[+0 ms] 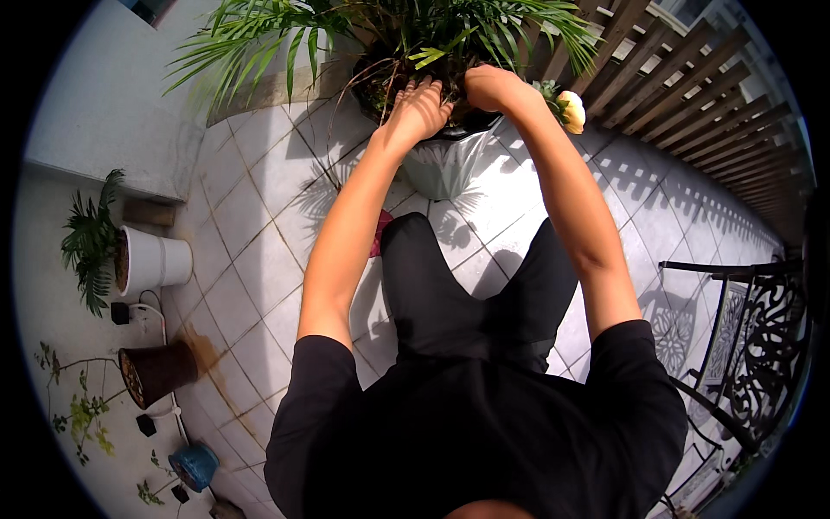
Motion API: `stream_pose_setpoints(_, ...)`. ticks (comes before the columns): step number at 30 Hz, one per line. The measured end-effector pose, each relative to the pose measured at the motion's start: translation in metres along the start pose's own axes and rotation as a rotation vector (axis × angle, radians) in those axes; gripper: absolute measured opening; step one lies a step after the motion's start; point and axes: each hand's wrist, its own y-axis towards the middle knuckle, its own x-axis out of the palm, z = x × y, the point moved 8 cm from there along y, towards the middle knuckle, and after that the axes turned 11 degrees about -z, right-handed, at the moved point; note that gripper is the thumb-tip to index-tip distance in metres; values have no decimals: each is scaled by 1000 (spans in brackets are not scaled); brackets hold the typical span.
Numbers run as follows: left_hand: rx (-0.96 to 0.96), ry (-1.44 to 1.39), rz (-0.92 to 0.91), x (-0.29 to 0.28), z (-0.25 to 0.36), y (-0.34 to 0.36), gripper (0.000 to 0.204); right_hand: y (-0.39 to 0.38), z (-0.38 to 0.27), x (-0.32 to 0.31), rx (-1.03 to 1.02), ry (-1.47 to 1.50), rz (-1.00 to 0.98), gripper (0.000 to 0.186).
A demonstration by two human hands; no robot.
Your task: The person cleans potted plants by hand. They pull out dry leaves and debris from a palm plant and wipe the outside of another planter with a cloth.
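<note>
A leafy potted palm (337, 19) with long narrow green fronds stands in front of me. Its dark inner pot (471, 130) sits in a pale grey outer pot (443, 164). My left hand (421, 108) reaches over the near rim, fingers stretched and a little apart, against the soil and dry stems at the plant's base. Just to its right, my right hand (490, 88) is closed with the wrist bent inward. Its fingertips are hidden, so whatever they hold cannot be made out.
Beside my right forearm is a pale yellow flower (572, 112). A slatted wooden fence (683, 82) runs along the right, above an ornate black metal chair (752, 346). Along the left wall stand a white pot (160, 261), a brown pot (164, 372) and a blue pot (195, 465).
</note>
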Motion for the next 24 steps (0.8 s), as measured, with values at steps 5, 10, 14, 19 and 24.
stream_pose_setpoints(5, 63, -253, 296, -50, 12, -41, 28, -118, -41, -7, -420, 630, 932, 24)
stream_pose_setpoints(10, 254, -309, 259, -32, 49, -22, 33, -91, 8, 127, -243, 1997, 918, 25)
stream_pose_setpoints(14, 159, -178, 183, -9, 65, -11, 38, -75, 39, 118, -326, 2077, 1056, 24)
stream_pose_setpoints(19, 174, -211, 262, -19, 67, -14, 38, -85, 36, 80, -486, 1924, 1097, 23)
stream_pose_setpoints(24, 93, -239, 322, -32, 50, -34, 36, -105, -8, 64, -522, 1765, 974, 25)
